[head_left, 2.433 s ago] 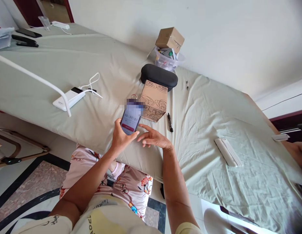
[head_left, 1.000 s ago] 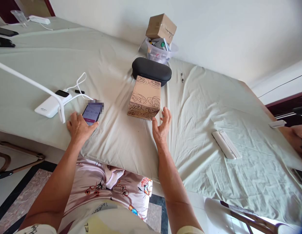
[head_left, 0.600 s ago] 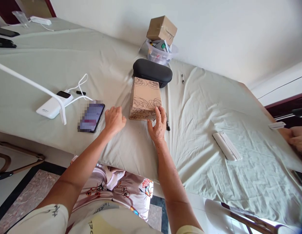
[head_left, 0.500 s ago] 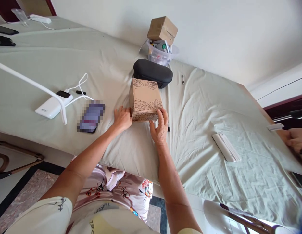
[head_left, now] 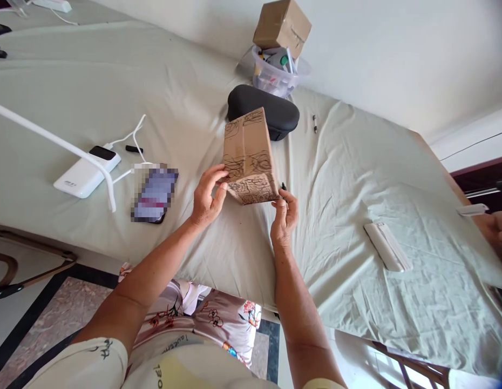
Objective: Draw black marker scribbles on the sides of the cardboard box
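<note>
Patterned box (head_left: 248,156): brown cardboard, matt, slightly rough, black ink line drawings on its faces. Cloth (head_left: 336,178) over the table: pale green woven fabric, matt, creased, most wrinkled at near right. Black case (head_left: 284,111) just beyond the box: matt, soft-looking shell. Power bank (head_left: 83,174) at left: white plastic, smooth, slight gloss, dark glossy panel. Phone (head_left: 154,193): glossy glass face. Far box (head_left: 282,27): plain kraft cardboard, matt, taped. Tub (head_left: 275,84) under it: clear plastic. Floor (head_left: 40,319) near left: polished stone, shiny

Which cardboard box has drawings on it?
The box held by the left hand and right hand bears black drawings; the other box, atop the clear tub, is plain.
</note>
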{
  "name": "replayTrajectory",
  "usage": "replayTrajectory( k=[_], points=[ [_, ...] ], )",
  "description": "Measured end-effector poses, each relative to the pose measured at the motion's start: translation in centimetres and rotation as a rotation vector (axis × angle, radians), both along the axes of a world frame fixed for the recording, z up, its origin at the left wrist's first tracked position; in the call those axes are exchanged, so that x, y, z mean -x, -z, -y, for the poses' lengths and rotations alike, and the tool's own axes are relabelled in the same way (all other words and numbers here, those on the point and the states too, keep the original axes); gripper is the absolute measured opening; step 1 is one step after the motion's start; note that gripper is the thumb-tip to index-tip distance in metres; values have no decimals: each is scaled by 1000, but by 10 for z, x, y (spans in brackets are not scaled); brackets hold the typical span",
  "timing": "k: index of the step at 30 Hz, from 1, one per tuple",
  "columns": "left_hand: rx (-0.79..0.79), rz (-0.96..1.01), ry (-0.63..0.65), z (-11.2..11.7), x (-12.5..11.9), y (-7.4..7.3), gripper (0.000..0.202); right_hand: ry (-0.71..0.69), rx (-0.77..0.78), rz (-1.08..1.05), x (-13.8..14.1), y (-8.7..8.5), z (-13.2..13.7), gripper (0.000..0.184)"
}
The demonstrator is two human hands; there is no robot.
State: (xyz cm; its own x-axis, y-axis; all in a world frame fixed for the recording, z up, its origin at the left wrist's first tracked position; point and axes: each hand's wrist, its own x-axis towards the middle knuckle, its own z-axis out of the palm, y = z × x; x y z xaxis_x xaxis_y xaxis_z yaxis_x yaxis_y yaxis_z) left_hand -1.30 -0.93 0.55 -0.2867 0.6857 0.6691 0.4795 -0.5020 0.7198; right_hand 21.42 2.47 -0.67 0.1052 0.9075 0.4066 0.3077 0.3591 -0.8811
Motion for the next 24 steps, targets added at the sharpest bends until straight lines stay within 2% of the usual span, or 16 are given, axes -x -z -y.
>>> replayTrajectory(
  k=[5, 9, 13, 16, 19, 22, 24],
  points=[
    [-70, -138, 59, 4, -5, -5, 32, 69, 56, 72, -3, -4, 1, 62],
    [-72, -189, 70, 2, -8, -2, 40, -24, 142, 164, -1, -5, 6, 74],
    [-105, -235, -4, 0, -12, 2, 48, -65, 176, 195, 6, -4, 9, 82],
    [-137, -236, -32, -1, -14, 5, 49, -22, 46, 119, 7, -2, 8, 76],
    [-181, -257, -56, 0, -17, 6, 46, 9, -203, 77, 4, -1, 9, 71],
    [-216, -295, -76, 1, -21, 6, 45, -30, -430, 216, 3, -4, 12, 61],
    [-247, -323, -99, 2, -23, 6, 44, -53, -529, 332, 6, -6, 15, 55]
  ],
)
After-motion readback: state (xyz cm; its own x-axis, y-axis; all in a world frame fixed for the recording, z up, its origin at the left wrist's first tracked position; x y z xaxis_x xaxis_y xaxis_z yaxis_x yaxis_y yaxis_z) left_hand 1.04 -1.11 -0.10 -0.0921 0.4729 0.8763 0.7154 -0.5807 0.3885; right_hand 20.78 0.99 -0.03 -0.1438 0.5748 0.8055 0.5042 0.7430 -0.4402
